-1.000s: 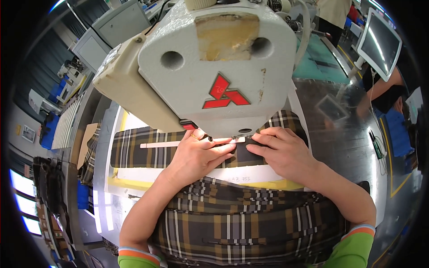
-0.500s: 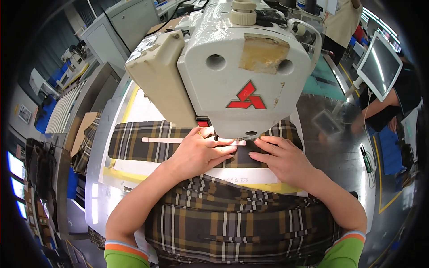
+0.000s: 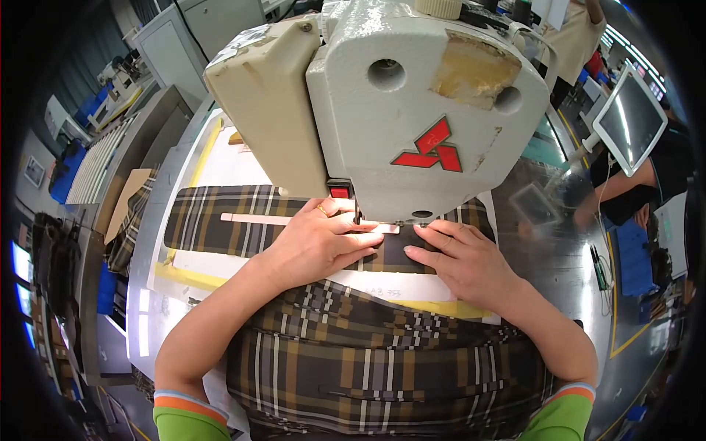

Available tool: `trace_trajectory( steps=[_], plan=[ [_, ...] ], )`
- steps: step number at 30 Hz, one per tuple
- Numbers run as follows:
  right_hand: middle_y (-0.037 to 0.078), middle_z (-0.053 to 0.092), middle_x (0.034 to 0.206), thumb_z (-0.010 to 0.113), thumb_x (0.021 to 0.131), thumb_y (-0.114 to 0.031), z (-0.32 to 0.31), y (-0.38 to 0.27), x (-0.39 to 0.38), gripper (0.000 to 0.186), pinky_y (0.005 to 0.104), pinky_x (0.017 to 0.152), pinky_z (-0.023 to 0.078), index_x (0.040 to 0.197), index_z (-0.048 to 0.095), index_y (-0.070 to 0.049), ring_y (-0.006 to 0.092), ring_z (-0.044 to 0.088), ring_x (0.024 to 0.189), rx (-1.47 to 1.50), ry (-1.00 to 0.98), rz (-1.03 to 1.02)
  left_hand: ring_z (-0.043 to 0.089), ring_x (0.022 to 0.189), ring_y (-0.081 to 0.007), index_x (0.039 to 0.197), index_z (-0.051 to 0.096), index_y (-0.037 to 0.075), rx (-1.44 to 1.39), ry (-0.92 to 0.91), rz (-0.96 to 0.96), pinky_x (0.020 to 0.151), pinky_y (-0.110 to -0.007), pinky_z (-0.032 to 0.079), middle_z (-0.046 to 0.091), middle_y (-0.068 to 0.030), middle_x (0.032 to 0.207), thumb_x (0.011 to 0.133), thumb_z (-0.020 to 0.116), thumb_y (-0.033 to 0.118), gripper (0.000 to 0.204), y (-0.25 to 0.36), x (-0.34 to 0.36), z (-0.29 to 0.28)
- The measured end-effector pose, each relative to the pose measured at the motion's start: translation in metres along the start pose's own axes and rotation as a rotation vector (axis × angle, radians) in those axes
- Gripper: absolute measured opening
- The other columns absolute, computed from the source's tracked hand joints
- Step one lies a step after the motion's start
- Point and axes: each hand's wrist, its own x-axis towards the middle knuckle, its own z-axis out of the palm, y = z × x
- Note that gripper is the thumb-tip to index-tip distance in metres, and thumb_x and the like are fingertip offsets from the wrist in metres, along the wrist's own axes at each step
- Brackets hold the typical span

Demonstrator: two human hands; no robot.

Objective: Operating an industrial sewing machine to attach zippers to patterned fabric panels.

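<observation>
A dark plaid fabric panel lies flat beneath the head of a white sewing machine. Along the panel runs a narrow pale pink strip. My left hand rests on strip and panel, fingers stretched toward the needle area, a ring on one finger. To the right of the needle, my right hand presses the panel with outstretched fingertips. The machine head hides part of the panel, and the needle tip is hard to make out. More plaid cloth hangs in folds between my forearms.
Under the panel lies a white sheet edged with yellow tape. The shiny metal tabletop extends to the right, near a tablet screen on a stand. Another person's arm shows behind it. Plaid pieces sit at left.
The view has tilted and come closer, so the machine head looks larger. Both hands keep nearly the same places beside the needle, fingers still flat on the cloth.
</observation>
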Motion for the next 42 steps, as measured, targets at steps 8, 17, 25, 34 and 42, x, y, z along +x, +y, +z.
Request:
trace_trajectory(
  steps=[8,17,25,34,42],
  plan=[
    [0.007,0.060,0.133,0.068,0.083,-0.008,0.001,0.006,0.004,0.040,0.0389,0.102,0.047,0.123,0.067,-0.013,0.0243,0.053,0.127,-0.040,-0.066,0.028,0.065,0.084,-0.0227,0.110,0.076,0.021,0.018,-0.052,-0.049,0.072,-0.036,0.051,0.068,-0.0010,0.092,0.089,0.073,0.026,0.022,-0.003,0.012,-0.008],
    [0.008,0.061,0.131,0.070,0.085,-0.012,-0.020,0.013,-0.010,0.038,0.0409,0.101,0.047,0.122,0.066,-0.011,0.0262,0.055,0.122,-0.117,0.032,0.119,0.058,0.065,-0.0222,0.110,0.077,0.023,0.024,-0.086,-0.074,0.064,-0.036,0.049,0.057,-0.0035,0.071,0.089,0.073,0.030,0.022,-0.002,0.016,-0.002],
    [0.011,0.064,0.104,0.065,0.092,-0.015,-0.053,0.046,-0.061,0.034,0.0394,0.085,0.049,0.124,0.062,-0.002,0.0296,0.058,0.099,0.141,0.075,0.679,0.065,0.101,-0.0270,0.109,0.073,0.008,0.099,0.124,-0.041,0.090,-0.042,0.052,0.072,-0.0067,0.109,0.075,0.084,0.017,0.037,0.006,-0.033,-0.053],
    [0.013,0.069,0.097,0.064,0.095,-0.028,-0.074,0.030,-0.049,0.044,0.0435,0.082,0.052,0.131,0.057,-0.004,0.0322,0.062,0.094,0.109,-0.046,0.809,0.064,0.113,-0.0289,0.112,0.069,0.003,0.583,-0.212,-0.443,0.112,-0.051,0.038,0.070,-0.0125,0.118,0.081,0.076,0.010,0.033,-0.016,-0.144,-0.130],
    [0.019,0.069,0.098,0.066,0.092,-0.028,-0.083,0.037,-0.083,0.053,0.0492,0.081,0.052,0.137,0.050,-0.005,0.0388,0.063,0.093,-0.157,-0.163,0.865,0.066,0.095,-0.0234,0.109,0.071,0.007,0.329,-0.124,-0.350,0.112,-0.051,0.039,0.072,-0.0054,0.104,0.079,0.071,0.000,0.030,-0.013,-0.113,-0.105]
  ],
)
